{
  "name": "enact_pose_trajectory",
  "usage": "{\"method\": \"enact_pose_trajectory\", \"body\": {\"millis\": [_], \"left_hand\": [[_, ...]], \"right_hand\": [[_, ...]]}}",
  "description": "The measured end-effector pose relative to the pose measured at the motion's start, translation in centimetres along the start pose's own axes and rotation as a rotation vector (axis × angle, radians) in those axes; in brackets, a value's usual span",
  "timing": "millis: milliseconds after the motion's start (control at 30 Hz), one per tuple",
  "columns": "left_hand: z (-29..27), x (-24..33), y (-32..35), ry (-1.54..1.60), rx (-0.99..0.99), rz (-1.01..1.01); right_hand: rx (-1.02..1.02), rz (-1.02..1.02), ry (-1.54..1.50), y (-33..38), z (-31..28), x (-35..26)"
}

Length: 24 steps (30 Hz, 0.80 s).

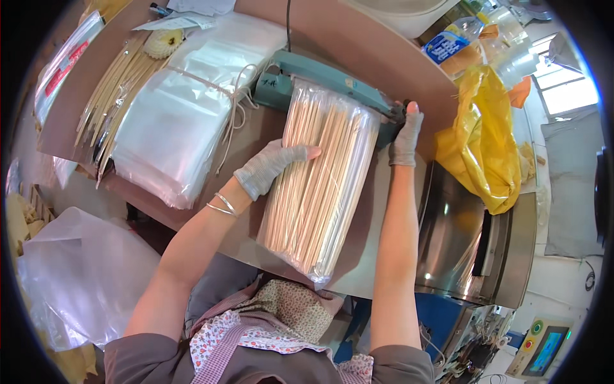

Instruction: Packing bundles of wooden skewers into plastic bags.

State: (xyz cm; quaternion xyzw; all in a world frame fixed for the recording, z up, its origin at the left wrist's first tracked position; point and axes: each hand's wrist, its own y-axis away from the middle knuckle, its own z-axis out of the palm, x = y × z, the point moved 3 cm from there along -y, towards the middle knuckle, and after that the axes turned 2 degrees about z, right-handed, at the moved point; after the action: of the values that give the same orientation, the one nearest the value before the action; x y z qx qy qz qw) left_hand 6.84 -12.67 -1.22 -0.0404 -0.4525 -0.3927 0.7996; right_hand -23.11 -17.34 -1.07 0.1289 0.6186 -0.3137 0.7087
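Resting flat on a clear plastic bag of wooden sticks (323, 179), the left hand (272, 168) wears a grey fingerless glove, its fingers stretched out across the upper part of the pack and not closed around anything. Two thin bangles (222, 205) sit on that wrist. The bag lies lengthwise on the brown worktable (377, 57), its far end tucked under the arm of a teal heat sealer (332, 80) and its near end reaching toward the person's apron. The right hand (407, 136), gloved the same way, presses down on the dark end of the sealer's arm, fingers curled over it (whether the thumb wraps underneath cannot be told from here).

To the left of the sealer lies a thick stack of empty clear bags (182, 121) bound with string, and beyond it a loose bundle of sticks (112, 86) spread along the table edge. A yellow plastic bag (483, 150) slumps to the right of the right hand, beside a steel machine housing (470, 237). A plastic bottle (457, 38) with a blue label stands behind the yellow bag. Lower left, a large crumpled clear sack (83, 275) sits near the floor.
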Motion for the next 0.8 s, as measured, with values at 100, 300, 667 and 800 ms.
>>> {"method": "enact_pose_trajectory", "body": {"millis": [100,300,667,800], "left_hand": [[0.9,-0.5,-0.2,-0.008,-0.043,-0.033],[-1.3,-0.8,2.8,-0.065,-0.008,0.026],[4.5,6.9,29.6,-0.897,0.332,0.651],[-0.4,15.7,42.8,-1.326,0.598,0.721]], "right_hand": [[-0.038,0.027,0.148,0.3,-2.0,-0.7],[-0.216,0.532,0.321,16.6,2.3,-3.6],[-0.391,0.455,0.025,35.0,7.1,-16.7],[-0.492,0.186,-0.301,36.0,16.8,-23.4]]}}
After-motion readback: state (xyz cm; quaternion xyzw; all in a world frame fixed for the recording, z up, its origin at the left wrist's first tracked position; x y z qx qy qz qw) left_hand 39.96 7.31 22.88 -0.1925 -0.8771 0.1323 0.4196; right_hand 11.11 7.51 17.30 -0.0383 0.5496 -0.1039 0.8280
